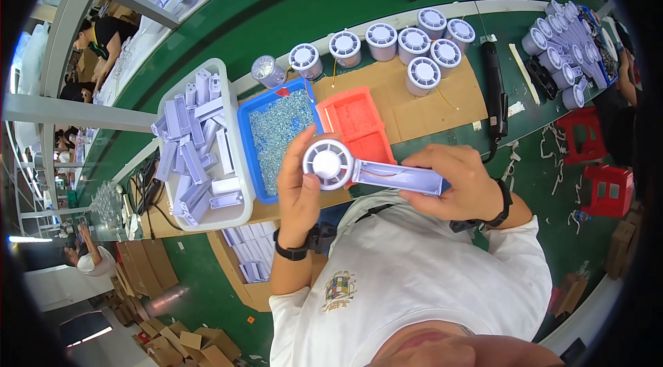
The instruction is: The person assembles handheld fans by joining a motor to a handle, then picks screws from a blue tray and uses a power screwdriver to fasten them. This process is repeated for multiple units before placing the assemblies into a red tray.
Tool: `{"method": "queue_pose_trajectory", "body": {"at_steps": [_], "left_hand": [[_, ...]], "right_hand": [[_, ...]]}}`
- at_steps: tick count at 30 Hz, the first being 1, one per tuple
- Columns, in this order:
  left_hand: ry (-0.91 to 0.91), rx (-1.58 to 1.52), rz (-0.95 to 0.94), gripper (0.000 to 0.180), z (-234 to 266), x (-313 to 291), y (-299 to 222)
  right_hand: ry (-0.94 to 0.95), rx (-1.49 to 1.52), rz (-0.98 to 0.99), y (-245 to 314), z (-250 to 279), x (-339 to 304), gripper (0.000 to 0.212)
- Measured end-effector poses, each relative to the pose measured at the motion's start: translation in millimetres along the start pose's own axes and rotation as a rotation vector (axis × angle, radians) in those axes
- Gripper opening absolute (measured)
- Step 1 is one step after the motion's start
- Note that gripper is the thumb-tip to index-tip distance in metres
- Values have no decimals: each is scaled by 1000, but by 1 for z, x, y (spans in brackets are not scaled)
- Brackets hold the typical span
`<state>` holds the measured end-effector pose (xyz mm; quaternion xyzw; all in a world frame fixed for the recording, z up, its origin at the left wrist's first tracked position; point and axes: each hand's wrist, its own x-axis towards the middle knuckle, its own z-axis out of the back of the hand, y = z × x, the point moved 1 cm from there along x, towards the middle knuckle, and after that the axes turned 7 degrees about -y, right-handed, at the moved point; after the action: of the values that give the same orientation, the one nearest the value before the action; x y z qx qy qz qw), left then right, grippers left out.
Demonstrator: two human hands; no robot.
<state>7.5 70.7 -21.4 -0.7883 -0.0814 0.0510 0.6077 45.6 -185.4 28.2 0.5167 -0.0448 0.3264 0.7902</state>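
My left hand (298,194) is closed round the lavender fan head of a handheld fan (328,165). Its long handle (397,176) lies open as a trough, with a thin orange wire inside. My right hand (461,184) grips the far end of that handle between thumb and fingers. Just beyond the fan lies a red divided tray (345,99). Left of it, a blue tray (246,153) is filled with small shiny metal pieces, too fine to name exactly. Several round fan heads (381,34) stand along the back of the bench, some trailing thin wires.
A white bin (242,191) of lavender handle pieces stands at left, above a cardboard box (228,256) of similar pieces. A black handheld power tool (494,87) lies right of the cardboard sheet (404,118). Assembled fans (563,42) crowd the far right; red stools (604,187) stand below.
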Motion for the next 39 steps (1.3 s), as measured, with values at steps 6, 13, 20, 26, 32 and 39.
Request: {"method": "queue_pose_trajectory", "body": {"at_steps": [6, 13, 20, 26, 32, 39], "left_hand": [[65, 21, -89, 78, -25, -1, 14], [-9, -127, -171, 75, -31, 0, 25], [-56, -15, -227, 76, -30, -2, 25], [-52, 42, -241, 72, -26, -1, 28], [-31, 72, -229, 69, -25, 1, 29], [-31, 85, -212, 68, -25, 0, 26]], "right_hand": [[-235, 115, 290, -3, -27, 9, 40], [-322, 68, 335, -8, -41, 6, 41], [-369, 52, 318, 1, -46, 8, 40], [-373, -1, 283, 5, -48, 5, 40], [-393, 14, 267, 1, -49, 5, 46], [-399, -20, 287, 4, -49, 5, 45]]}}
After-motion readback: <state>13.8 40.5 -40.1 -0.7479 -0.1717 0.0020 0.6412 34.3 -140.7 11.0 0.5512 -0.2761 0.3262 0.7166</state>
